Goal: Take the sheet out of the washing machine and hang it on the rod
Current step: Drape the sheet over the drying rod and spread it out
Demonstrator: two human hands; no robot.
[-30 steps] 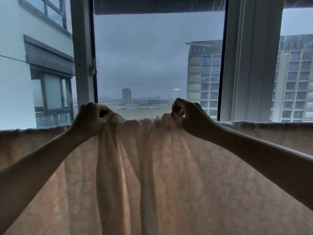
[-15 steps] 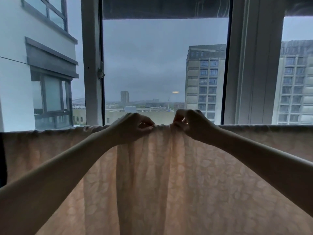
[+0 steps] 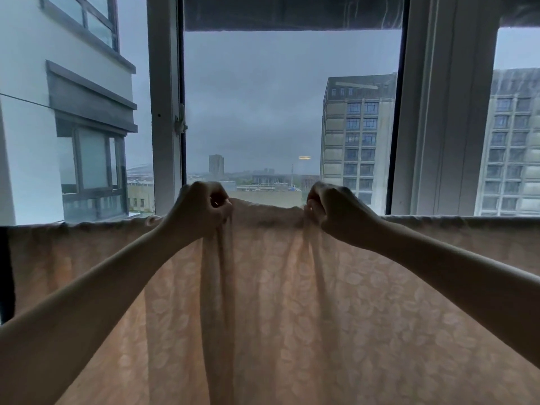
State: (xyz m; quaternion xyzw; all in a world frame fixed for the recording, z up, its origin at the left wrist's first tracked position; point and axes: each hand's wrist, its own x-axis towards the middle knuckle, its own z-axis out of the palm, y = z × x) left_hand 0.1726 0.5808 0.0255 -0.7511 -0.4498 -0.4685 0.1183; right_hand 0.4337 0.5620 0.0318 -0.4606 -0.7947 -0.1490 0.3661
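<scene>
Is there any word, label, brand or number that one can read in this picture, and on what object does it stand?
None can be read. The sheet carries only a pale leaf pattern, no label. The buildings outside show no legible sign; the small glowing spot is too blurred to tell.

Dim grey daylight from an overcast sky enters through the window (image 3: 292, 112), backlighting the sheet (image 3: 292, 302) to a soft peach glow and leaving both forearms in shadow, while wide-angle distortion bends the frame edges
</scene>
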